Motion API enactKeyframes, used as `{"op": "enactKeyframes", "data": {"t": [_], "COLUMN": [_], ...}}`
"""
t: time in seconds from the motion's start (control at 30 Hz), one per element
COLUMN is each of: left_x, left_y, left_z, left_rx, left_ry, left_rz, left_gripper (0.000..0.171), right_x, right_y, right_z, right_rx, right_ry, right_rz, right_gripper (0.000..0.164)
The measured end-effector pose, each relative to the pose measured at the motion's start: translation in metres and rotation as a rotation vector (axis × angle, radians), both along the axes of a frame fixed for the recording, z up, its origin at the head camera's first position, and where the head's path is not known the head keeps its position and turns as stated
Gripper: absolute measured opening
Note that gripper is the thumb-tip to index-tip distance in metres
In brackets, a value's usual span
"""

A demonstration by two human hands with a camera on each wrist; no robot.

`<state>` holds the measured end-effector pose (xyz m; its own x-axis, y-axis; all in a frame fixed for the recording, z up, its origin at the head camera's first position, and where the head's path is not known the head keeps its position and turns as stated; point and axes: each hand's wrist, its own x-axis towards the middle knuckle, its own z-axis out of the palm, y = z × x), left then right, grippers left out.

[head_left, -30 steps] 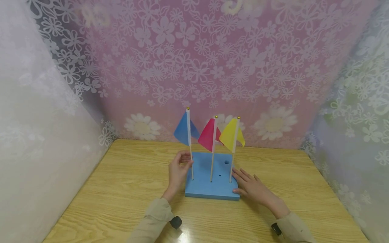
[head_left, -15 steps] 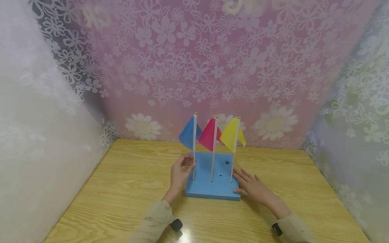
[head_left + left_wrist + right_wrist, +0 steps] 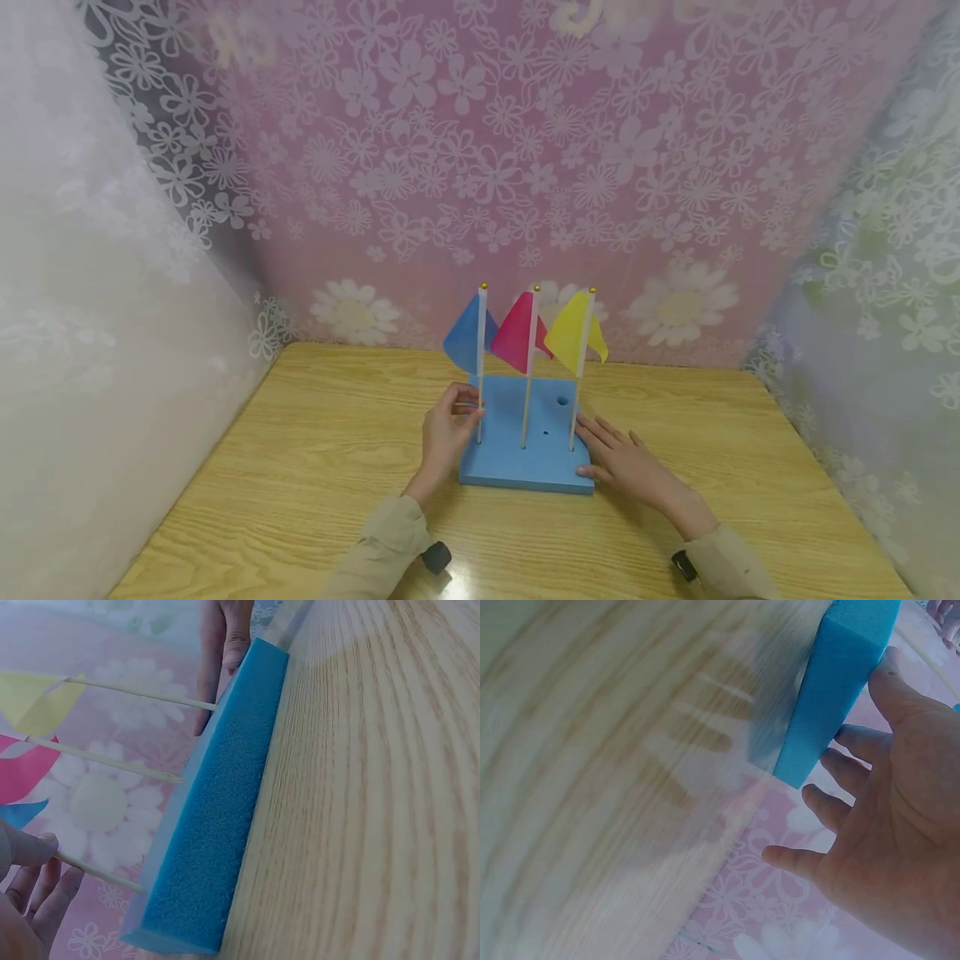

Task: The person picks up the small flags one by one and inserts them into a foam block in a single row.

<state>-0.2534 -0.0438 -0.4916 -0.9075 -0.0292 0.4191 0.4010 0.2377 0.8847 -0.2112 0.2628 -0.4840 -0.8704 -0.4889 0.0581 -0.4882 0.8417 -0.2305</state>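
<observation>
My left hand (image 3: pixel 446 433) pinches the thin wooden stick of a blue flag (image 3: pixel 467 335) between thumb and fingers. That stick's foot stands in a hole near the left of a blue foam block (image 3: pixel 504 467). A red-pink flag (image 3: pixel 513 333) stands upright in the block's middle, and a yellow flag (image 3: pixel 566 333) stands at its right. My right hand (image 3: pixel 626 467) lies with fingers extended against the block's right edge. In the right wrist view, thumb and fingertips of the right hand (image 3: pixel 900 795) touch the side of the foam block (image 3: pixel 840 675).
A larger hole (image 3: pixel 562 401) and a small hole (image 3: pixel 545 432) show in the block's top. The block rests on a wood-grain table (image 3: pixel 322 450). Flower-patterned curtains (image 3: pixel 465 150) rise behind and on both sides. Each wrist carries a small black device (image 3: pixel 437 557).
The blue flag has moved right and down, and its tilted stick is now more upright. My left hand has shifted slightly right with it. The right hand stays at the block's edge.
</observation>
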Motion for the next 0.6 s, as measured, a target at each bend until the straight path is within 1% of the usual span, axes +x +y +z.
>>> {"op": "enactKeyframes", "data": {"t": [0.17, 0.47, 0.6], "left_x": [0.001, 0.0, 0.0], "left_y": [0.001, 0.002, -0.004], "left_z": [0.001, -0.001, 0.0], "left_rx": [0.028, 0.022, -0.012], "left_ry": [-0.038, 0.005, -0.016], "left_rz": [-0.017, -0.039, -0.067], "left_gripper": [0.024, 0.026, 0.027], "right_x": [-0.001, -0.007, -0.008], "right_y": [0.002, 0.005, 0.005], "right_z": [-0.001, -0.01, -0.008], "right_rx": [-0.009, -0.073, -0.091], "right_ry": [-0.007, -0.021, -0.036], "right_rz": [0.002, -0.018, -0.014], "right_gripper": [0.07, 0.074, 0.075]}}
